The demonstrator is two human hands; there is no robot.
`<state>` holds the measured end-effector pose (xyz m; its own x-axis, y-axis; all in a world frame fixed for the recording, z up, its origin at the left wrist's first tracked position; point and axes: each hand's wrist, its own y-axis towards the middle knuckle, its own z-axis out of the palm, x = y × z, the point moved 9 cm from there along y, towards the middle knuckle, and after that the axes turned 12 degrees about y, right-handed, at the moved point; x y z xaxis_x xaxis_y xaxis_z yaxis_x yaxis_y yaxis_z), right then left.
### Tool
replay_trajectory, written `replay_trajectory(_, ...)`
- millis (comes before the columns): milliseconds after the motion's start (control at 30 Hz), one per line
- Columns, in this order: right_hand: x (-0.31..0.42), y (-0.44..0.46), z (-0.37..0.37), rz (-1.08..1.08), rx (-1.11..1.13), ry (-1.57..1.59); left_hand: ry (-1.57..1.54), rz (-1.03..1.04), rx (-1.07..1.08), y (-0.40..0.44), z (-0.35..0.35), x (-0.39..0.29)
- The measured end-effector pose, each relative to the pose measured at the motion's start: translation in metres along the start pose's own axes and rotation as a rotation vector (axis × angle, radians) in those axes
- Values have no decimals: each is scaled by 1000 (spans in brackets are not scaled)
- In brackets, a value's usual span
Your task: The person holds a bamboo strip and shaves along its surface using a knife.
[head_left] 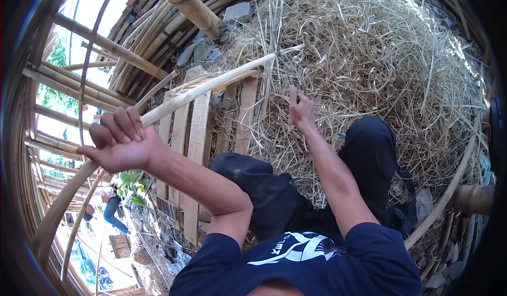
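Note:
A long pale bamboo strip (211, 85) runs from the left up to the middle of the view, over a wooden pallet. My left hand (124, 140) is closed around its thick lower end, fingers curled over it. Near the centre, above the shavings, my right hand (302, 108) is closed on a dark handle, mostly hidden by the fingers. A thin dark blade (280, 58) seems to rise from it and meet the strip near its far tip.
Curly bamboo shavings (369, 48) cover the ground ahead and right. The slatted pallet (198, 122) lies left of my knees. Bamboo poles (113, 48) form a frame at left, with another person (112, 211) beyond. A thick bamboo end (472, 200) juts in at right.

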<state>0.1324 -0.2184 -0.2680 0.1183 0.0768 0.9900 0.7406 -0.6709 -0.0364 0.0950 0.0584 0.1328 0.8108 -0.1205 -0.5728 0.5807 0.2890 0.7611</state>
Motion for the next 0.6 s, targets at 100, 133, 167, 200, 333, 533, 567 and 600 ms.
replay_trajectory(100,12,-18,17,62,134,141,-38,-8,14,0,2,4)
replay_trajectory(133,26,-23,24,-15,196,193,-45,0,16,0,2,4)
replay_trajectory(167,33,-27,23,-10,195,190,-58,0,29,1,1,4)
replay_trajectory(200,61,-32,20,-205,204,206,-59,-2,27,1,0,3)
replay_trajectory(333,76,-31,9,-512,217,148,-108,60,105,-1,-17,-30)
replay_trajectory(533,-6,-9,0,110,147,-14,-107,107,170,-1,-48,-64)
replay_trajectory(567,6,-16,4,123,174,53,-88,118,149,2,-48,-61)
replay_trajectory(600,13,-18,8,130,195,125,-91,117,149,3,-45,-55)
